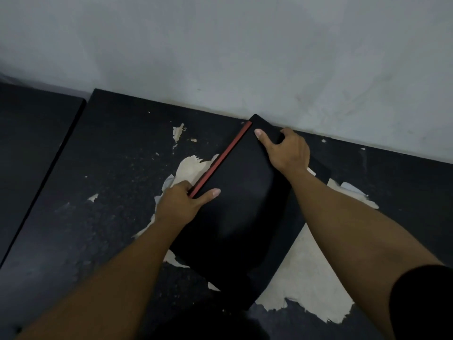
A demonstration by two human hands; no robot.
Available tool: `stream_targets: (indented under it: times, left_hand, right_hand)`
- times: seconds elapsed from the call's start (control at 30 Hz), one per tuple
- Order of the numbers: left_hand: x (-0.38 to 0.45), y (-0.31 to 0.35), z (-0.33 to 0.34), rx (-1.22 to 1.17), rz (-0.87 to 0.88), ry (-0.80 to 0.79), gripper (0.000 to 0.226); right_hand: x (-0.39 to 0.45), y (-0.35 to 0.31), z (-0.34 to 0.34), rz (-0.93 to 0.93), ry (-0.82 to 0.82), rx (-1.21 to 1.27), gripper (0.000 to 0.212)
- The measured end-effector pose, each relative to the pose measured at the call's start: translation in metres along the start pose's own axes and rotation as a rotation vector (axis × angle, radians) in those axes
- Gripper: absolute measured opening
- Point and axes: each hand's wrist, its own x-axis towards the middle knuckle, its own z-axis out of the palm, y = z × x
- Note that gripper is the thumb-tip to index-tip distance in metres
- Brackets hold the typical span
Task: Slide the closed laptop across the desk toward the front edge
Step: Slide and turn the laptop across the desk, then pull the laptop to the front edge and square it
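A closed black laptop [240, 207] with a red strip along its left edge lies turned at an angle on the dark desk [98, 168]. Its far corner almost touches the wall. My left hand [182, 201] grips the laptop's left edge near the red strip, thumb flat on the lid and fingers curled under the side. My right hand [285, 149] holds the far right corner, thumb on top and fingers wrapped over the far edge. Both forearms cross over the near part of the lid.
The desk's black surface has peeled away in pale patches [304, 283] around and under the laptop. A grey wall [245, 57] runs along the desk's back edge. A second dark desk [29, 148] stands to the left across a narrow gap.
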Motion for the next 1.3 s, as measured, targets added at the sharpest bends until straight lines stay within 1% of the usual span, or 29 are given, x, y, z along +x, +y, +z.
stream_targets:
  times: [0.07,0.1,0.17,0.23,0.27,0.33,0.5,0.63,0.7,0.77,0.87,0.93,1.0,1.07,1.13,1.2,1.3]
  left_hand:
    - [-0.007,-0.01,-0.004,0.003,-0.035,-0.064,0.078]
    - [-0.013,-0.015,-0.005,0.015,-0.05,-0.071,0.079]
    - [-0.023,-0.02,-0.004,0.001,-0.078,-0.029,0.079]
    - [-0.028,-0.019,-0.002,-0.044,-0.085,0.028,0.08]
    - [-0.028,-0.017,-0.002,-0.055,-0.083,0.032,0.082]
    - [-0.023,-0.014,-0.004,-0.046,-0.056,0.012,0.087]
    - [0.002,0.0,-0.025,0.088,0.046,-0.062,0.083]
    - [0.023,0.008,-0.035,0.179,0.099,-0.083,0.081]
    - [0.031,0.012,-0.036,0.222,0.106,-0.101,0.084]
    - [0.036,0.015,-0.037,0.263,0.111,-0.119,0.086]
    - [0.035,0.022,-0.038,0.311,0.098,-0.113,0.09]
    - [0.025,0.024,-0.035,0.319,0.081,-0.07,0.095]
    - [0.008,0.022,-0.028,0.226,0.063,0.054,0.102]
    - [-0.015,0.017,-0.017,0.001,0.037,0.225,0.105]
    - [-0.041,0.008,-0.005,-0.19,-0.008,0.319,0.104]
    - [-0.064,-0.006,0.006,-0.275,-0.047,0.305,0.107]
    - [-0.085,-0.027,0.015,-0.268,0.009,0.221,0.109]
  right_hand:
    - [-0.001,0.007,-0.005,0.008,0.021,-0.003,0.084]
    - [-0.002,0.01,-0.008,0.016,0.027,0.001,0.085]
    - [-0.003,0.016,-0.013,0.034,0.03,0.008,0.089]
    - [-0.006,0.022,-0.017,0.042,0.026,0.019,0.085]
    - [-0.008,0.025,-0.018,0.045,0.025,0.022,0.083]
    - [-0.016,0.034,-0.02,0.07,0.024,0.031,0.086]
    - [-0.048,0.06,-0.026,0.204,0.048,0.095,0.092]
    - [-0.075,0.073,-0.033,0.286,0.087,0.125,0.088]
    - [-0.09,0.079,-0.038,0.314,0.125,0.157,0.08]
    - [-0.103,0.084,-0.04,0.346,0.118,0.184,0.075]
    - [-0.119,0.093,-0.043,0.381,0.125,0.205,0.076]
    - [-0.127,0.098,-0.046,0.404,0.158,0.214,0.077]
    - [-0.134,0.1,-0.05,0.413,0.175,0.22,0.076]
    - [-0.138,0.1,-0.053,0.422,0.176,0.225,0.075]
    - [-0.141,0.099,-0.057,0.425,0.173,0.233,0.074]
    - [-0.142,0.097,-0.06,0.415,0.173,0.244,0.073]
    - [-0.146,0.095,-0.063,0.336,0.145,0.221,0.069]
